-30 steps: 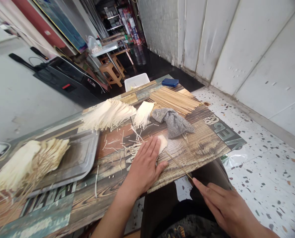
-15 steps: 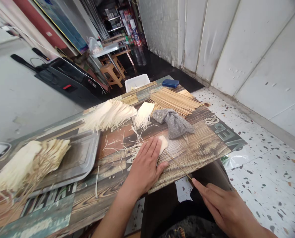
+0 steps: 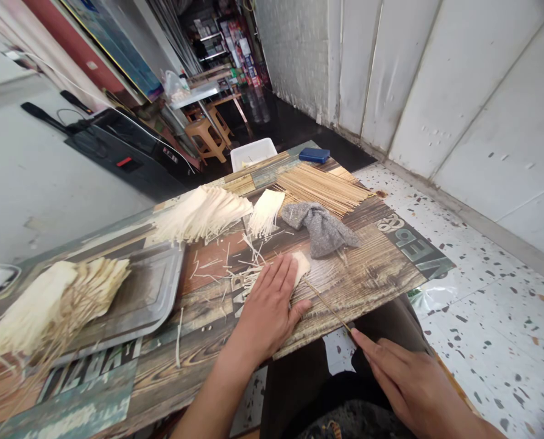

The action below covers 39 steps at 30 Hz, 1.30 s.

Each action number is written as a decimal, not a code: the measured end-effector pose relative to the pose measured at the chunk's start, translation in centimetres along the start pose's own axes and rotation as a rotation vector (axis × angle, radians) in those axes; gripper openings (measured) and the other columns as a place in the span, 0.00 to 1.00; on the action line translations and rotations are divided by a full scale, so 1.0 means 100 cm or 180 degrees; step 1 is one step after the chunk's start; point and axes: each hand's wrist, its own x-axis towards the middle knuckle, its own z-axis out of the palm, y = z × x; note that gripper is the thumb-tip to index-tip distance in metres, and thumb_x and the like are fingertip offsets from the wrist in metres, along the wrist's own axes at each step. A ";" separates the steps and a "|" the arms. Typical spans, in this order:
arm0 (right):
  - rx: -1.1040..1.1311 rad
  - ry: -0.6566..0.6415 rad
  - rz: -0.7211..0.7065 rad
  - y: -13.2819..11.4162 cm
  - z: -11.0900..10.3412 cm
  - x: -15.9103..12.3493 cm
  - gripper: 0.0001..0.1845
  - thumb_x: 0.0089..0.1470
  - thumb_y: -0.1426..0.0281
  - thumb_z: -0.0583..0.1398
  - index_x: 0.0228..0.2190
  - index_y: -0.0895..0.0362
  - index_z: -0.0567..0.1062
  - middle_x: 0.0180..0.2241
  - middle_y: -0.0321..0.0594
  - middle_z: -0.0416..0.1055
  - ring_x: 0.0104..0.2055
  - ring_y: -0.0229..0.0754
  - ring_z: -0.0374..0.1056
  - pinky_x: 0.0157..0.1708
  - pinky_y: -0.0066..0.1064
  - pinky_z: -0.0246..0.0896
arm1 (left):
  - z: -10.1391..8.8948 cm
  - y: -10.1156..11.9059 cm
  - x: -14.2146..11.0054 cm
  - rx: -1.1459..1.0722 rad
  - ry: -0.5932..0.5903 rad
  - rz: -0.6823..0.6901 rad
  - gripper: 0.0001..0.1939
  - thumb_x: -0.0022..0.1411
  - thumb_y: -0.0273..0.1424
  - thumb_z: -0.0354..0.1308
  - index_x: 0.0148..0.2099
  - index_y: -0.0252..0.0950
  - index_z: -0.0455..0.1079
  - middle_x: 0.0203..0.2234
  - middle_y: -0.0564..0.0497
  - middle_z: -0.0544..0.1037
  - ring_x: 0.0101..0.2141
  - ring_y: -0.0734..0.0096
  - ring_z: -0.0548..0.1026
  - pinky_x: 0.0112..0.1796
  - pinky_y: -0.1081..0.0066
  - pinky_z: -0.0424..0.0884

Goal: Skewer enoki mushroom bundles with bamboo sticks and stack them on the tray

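Observation:
My left hand [image 3: 272, 299] lies flat, palm down, over a bundle of enoki mushrooms [image 3: 301, 264] on the table; the pale base shows past the fingertips and thin stems stick out at the left. In a pinch, my right hand [image 3: 390, 360] holds one end of a thin wooden skewer [image 3: 326, 306] beyond the table's front edge. The skewer's other end meets the mushroom base, and its tip is hidden there. Behind the left hand are a small enoki bundle [image 3: 266, 211] and a larger row of enoki bundles [image 3: 205, 210]. A grey cloth [image 3: 324, 228] lies crumpled nearby.
Many loose skewers [image 3: 324, 186] lie at the back right, near a blue box [image 3: 314, 155]. At the left, skewered enoki [image 3: 89, 286] rest on a grey tray [image 3: 162, 305]. A white bin [image 3: 253, 152] stands past the table's far edge. Loose stems litter the tabletop.
The right hand has shifted very slightly left toward the mushrooms with the skewer. The left hand stays pressed in place.

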 end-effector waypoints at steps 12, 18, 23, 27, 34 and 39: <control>0.0056 -0.0143 0.0022 -0.006 -0.001 0.008 0.21 0.60 0.81 0.45 0.54 0.67 0.63 0.27 0.40 0.72 0.26 0.38 0.71 0.26 0.26 0.69 | -0.001 0.002 0.001 0.0038 -0.0070 -0.0034 0.35 0.69 0.47 0.39 0.68 0.27 0.46 0.66 0.39 0.53 0.66 0.59 0.48 0.63 0.55 0.49; -0.0268 -0.0245 -0.0062 -0.008 -0.005 0.010 0.22 0.60 0.80 0.46 0.54 0.69 0.64 0.25 0.39 0.71 0.22 0.37 0.70 0.21 0.25 0.67 | -0.001 0.002 0.000 0.0070 -0.0055 -0.0030 0.35 0.69 0.47 0.39 0.68 0.26 0.47 0.66 0.39 0.54 0.66 0.59 0.48 0.63 0.55 0.50; -0.0331 -0.0240 -0.0016 -0.011 -0.007 0.011 0.22 0.60 0.80 0.46 0.53 0.69 0.65 0.25 0.39 0.71 0.23 0.38 0.70 0.21 0.25 0.67 | 0.000 0.003 0.000 0.0060 -0.0019 -0.0021 0.35 0.69 0.47 0.40 0.68 0.27 0.47 0.66 0.38 0.54 0.66 0.59 0.49 0.63 0.55 0.50; -0.0286 -0.0270 -0.0002 -0.013 -0.006 0.013 0.22 0.59 0.81 0.46 0.53 0.71 0.66 0.25 0.41 0.72 0.23 0.39 0.71 0.22 0.28 0.68 | 0.001 0.004 0.001 0.0050 0.0003 -0.0050 0.35 0.69 0.47 0.39 0.68 0.27 0.47 0.65 0.37 0.55 0.66 0.58 0.50 0.62 0.55 0.51; -0.0077 -0.0240 0.0097 -0.017 -0.005 0.019 0.22 0.59 0.81 0.45 0.51 0.74 0.67 0.26 0.45 0.73 0.26 0.40 0.72 0.24 0.28 0.69 | 0.001 0.005 0.001 -0.0003 0.0069 -0.0065 0.34 0.69 0.46 0.41 0.68 0.29 0.46 0.65 0.38 0.56 0.65 0.57 0.51 0.62 0.55 0.51; -0.0085 -0.0220 0.0087 -0.023 -0.006 0.028 0.22 0.58 0.82 0.45 0.50 0.77 0.68 0.26 0.45 0.73 0.26 0.42 0.72 0.23 0.30 0.69 | 0.001 0.005 0.001 -0.0021 0.0050 -0.0071 0.35 0.68 0.47 0.42 0.68 0.28 0.48 0.65 0.37 0.56 0.65 0.56 0.52 0.62 0.55 0.51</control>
